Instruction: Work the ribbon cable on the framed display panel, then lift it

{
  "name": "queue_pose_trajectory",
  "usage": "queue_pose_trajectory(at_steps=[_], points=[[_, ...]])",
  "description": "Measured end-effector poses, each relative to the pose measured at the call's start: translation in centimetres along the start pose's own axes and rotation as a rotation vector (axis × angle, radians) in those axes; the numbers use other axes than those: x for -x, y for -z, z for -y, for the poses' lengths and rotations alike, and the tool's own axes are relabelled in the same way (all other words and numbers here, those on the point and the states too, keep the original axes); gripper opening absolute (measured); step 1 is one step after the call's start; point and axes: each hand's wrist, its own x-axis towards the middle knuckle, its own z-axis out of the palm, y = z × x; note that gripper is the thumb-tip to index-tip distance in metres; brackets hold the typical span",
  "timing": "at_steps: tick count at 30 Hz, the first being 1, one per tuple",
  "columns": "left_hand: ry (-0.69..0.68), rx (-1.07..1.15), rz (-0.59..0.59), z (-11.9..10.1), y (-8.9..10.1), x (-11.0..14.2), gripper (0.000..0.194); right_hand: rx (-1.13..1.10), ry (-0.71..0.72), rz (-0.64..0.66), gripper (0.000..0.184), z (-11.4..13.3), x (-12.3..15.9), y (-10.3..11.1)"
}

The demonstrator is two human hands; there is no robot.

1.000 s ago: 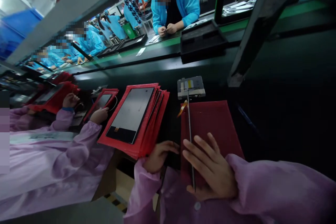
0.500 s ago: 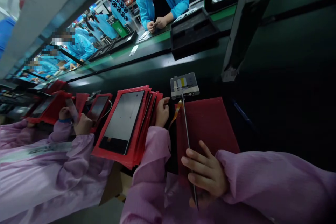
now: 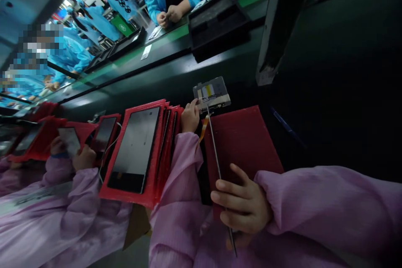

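Note:
My right hand (image 3: 243,205) holds a thin flat panel, like a display screen, (image 3: 215,150) seen edge-on and standing over a red mat (image 3: 248,142). Its fingers lie along one face, with the thumb low on the other side. An orange ribbon cable (image 3: 204,127) hangs by the panel's far end. Just beyond is a small clear box with a circuit board (image 3: 212,92), yellow label and tape. My left hand (image 3: 189,117) is at the box's near left corner, fingers bent and closed; what is between the fingertips is hidden.
A stack of screens in red sleeves (image 3: 135,146) stands left of my left arm. Right of the mat lies a blue pen (image 3: 287,127). A metal post (image 3: 274,29) and a black tray (image 3: 216,25) are farther back. Co-workers sit at the left and across the line.
My left hand has moved from beside the stack up to the corner of the clear box. The right hand still holds the panel edge-on. The whole view has shifted slightly.

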Motion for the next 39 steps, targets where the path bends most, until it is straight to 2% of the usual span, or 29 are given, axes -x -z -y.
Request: queue_pose_trajectory(at_steps=[16, 23, 29, 39], points=[[0.001, -0.093, 0.093, -0.9, 1.1, 0.3, 0.043, -0.017, -0.006, 0.019, 0.042, 0.0, -0.7, 0.0], [-0.019, -0.076, 0.079, 0.0, 0.5, 0.2, 0.041, -0.024, 0.017, 0.014, 0.047, -0.1, -0.4, -0.2], [-0.021, -0.064, 0.081, -0.2, 0.7, 0.2, 0.042, -0.004, 0.025, 0.014, 0.053, -0.1, -0.2, -0.4], [0.0, 0.027, 0.073, -0.6, 1.1, 0.4, 0.042, 0.021, 0.006, 0.03, 0.045, 0.0, 0.0, -0.4]])
